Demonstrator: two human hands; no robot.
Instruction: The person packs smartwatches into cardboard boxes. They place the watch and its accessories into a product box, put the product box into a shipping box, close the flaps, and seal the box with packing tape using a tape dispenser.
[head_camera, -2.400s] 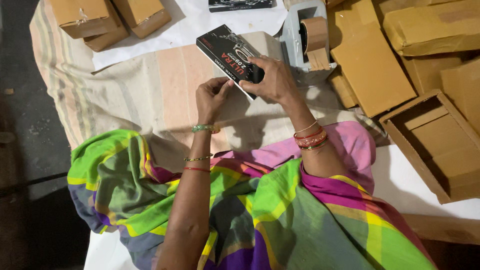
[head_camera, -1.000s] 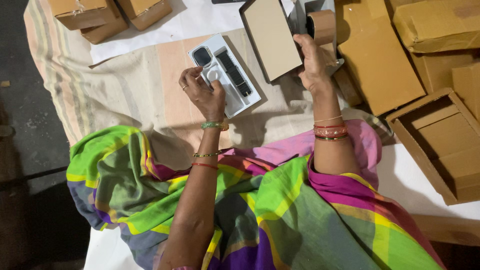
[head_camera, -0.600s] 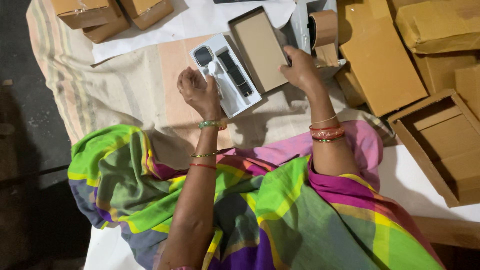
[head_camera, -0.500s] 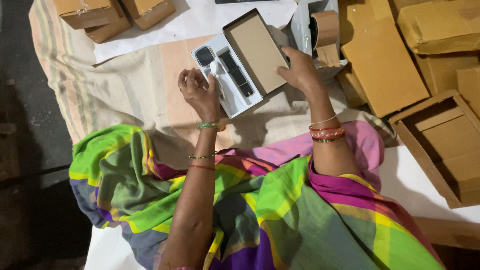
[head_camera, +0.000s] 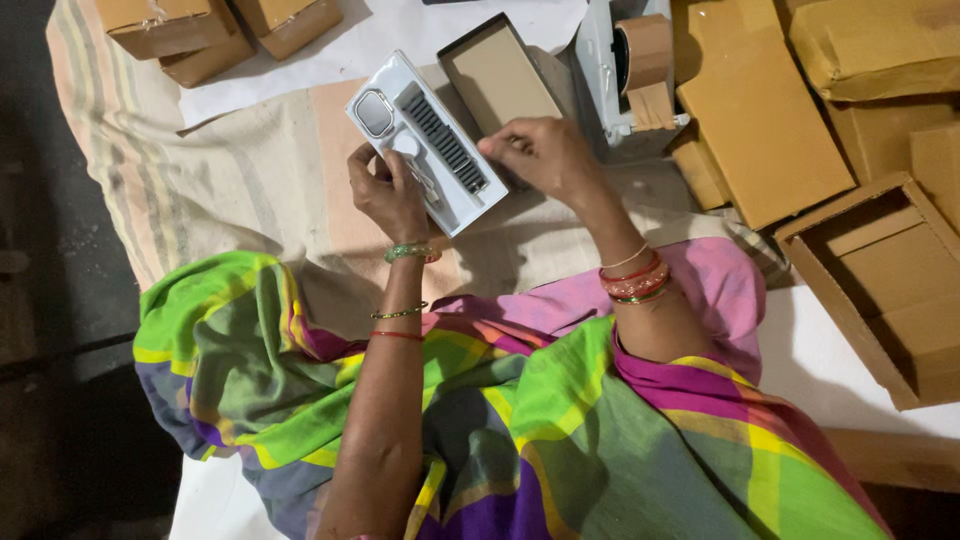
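A striped woven cloth (head_camera: 200, 170) drapes the bench, ringed by matte brown cardboard boxes (head_camera: 890, 290), several cut off by the frame. At its centre lies a white moulded plastic tray (head_camera: 450, 175) holding a square-faced smartwatch (head_camera: 374, 112) and a ribbed dark strap (head_camera: 445, 143). The left hand (head_camera: 385, 195) grips the tray's near edge; the right hand (head_camera: 545, 155) presses on the tan, rectangular box lid (head_camera: 495, 75) beside it, fingertips hidden.
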